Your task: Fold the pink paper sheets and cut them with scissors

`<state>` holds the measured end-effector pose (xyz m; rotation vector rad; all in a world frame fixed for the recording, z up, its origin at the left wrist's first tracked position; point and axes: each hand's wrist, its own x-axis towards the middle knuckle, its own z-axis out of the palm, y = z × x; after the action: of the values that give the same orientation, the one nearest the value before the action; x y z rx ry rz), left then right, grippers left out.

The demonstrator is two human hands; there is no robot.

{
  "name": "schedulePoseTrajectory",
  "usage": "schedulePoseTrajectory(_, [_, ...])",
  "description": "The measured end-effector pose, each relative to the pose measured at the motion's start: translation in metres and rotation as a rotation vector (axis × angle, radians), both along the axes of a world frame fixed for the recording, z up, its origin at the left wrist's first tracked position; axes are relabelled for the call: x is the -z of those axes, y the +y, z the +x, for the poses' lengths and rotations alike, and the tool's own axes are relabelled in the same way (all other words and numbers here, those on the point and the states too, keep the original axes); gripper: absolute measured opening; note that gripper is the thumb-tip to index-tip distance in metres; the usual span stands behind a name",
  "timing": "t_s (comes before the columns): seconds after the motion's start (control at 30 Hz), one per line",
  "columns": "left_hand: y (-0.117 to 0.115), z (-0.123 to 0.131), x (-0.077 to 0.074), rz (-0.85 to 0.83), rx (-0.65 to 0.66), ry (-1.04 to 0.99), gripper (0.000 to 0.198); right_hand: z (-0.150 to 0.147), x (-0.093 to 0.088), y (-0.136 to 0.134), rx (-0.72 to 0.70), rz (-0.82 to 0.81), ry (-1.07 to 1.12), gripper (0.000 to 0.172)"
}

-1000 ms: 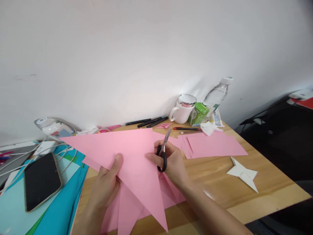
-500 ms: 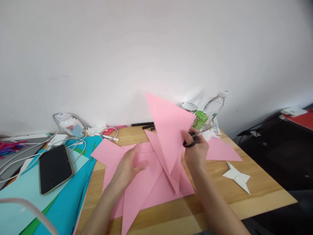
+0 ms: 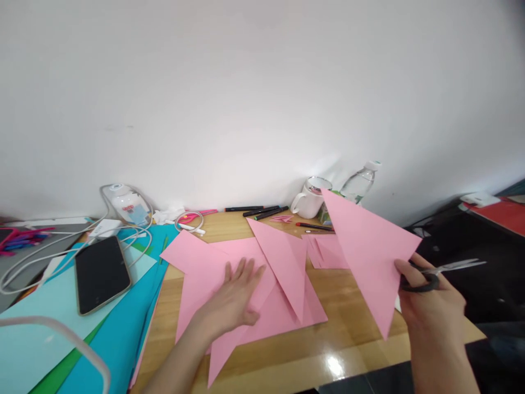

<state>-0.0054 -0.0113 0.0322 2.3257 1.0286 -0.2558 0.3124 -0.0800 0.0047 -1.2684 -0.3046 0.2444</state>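
My left hand [image 3: 232,301] lies with spread fingers on the pink paper pieces [image 3: 200,279] at the table's middle. My right hand [image 3: 430,295] pinches a large pink paper triangle [image 3: 369,251] by its right side, raised over the table's right part. Black-handled scissors [image 3: 424,280] are also in my right hand, their blades pointing right. Beside my left hand a folded pink triangle [image 3: 287,262] lies over the other pink sheets. The white paper star is mostly hidden behind the held triangle and my right hand.
A white mug [image 3: 309,200] and a clear bottle [image 3: 359,183] stand near the wall, with markers [image 3: 266,212] left of them. A phone [image 3: 102,275], white cables and blue sheets [image 3: 118,339] lie at the left. Small pink paper [image 3: 334,251] lies right of centre.
My right hand has moved right with the triangle and scissors, away from the pink pile. My left hand has moved slightly right and now lies flat on the paper. The mug has come into view.
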Motion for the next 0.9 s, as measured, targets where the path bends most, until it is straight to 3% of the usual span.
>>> schedulePoseTrajectory(0.17, [-0.002,0.003,-0.004,0.039,0.045,0.041,0.081,-0.02,0.004,0.009,-0.212,-0.074,0.135,0.043])
schedulePoseTrajectory(0.4, [-0.015,0.01,-0.003,0.129,0.03,-0.005,0.069,-0.06,0.003,0.043,-0.491,-0.17,0.048,0.051])
schedulePoseTrajectory(0.53, [-0.022,0.015,-0.008,0.252,0.013,0.03,0.056,-0.069,-0.004,0.061,-0.545,-0.201,-0.008,0.051])
schedulePoseTrajectory(0.73, [-0.022,0.004,-0.046,0.447,-0.064,0.044,0.039,-0.083,0.001,0.071,-0.594,-0.345,-0.134,0.053])
schedulePoseTrajectory(0.9, [-0.015,-0.031,-0.073,0.825,-0.051,-0.393,0.032,-0.085,0.008,0.061,-0.547,-0.549,-0.313,0.037])
